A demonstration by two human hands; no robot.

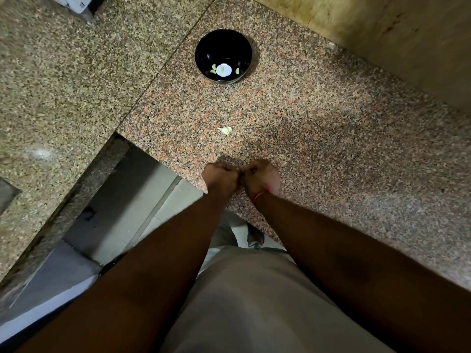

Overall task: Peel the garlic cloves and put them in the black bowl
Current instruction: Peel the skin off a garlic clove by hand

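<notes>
Near the front edge of the speckled stone surface (318,138), both hands are brought together, knuckles up and fingers curled inward. The left hand (221,178) and the right hand (262,178) meet at the fingertips, and each grip looks closed round something small held between them. That thing is hidden by the fingers, so I cannot tell for certain what it is; by the task I judge it to be a garlic clove being peeled.

Just beyond the hands, one whole clove (226,130) lies loose on the surface, skin apparently on. Well beyond that stands the black bowl (204,50), with a white patch at its bottom and a few pale peeled cloves (237,71) beside the patch.

To do this step well, one hand should hold the clove steady by its body while the other hand's thumbnail catches the papery skin at the root end and strips it lengthwise. Working low over the surface, as the hands do now, means a slipped clove would fall only a little way and not onto the floor (122,197), which shows close by under the left forearm. Flakes of skin are best dropped here, clear of the bowl. Only the bare clove should be carried forward and let go low inside the rim.
</notes>
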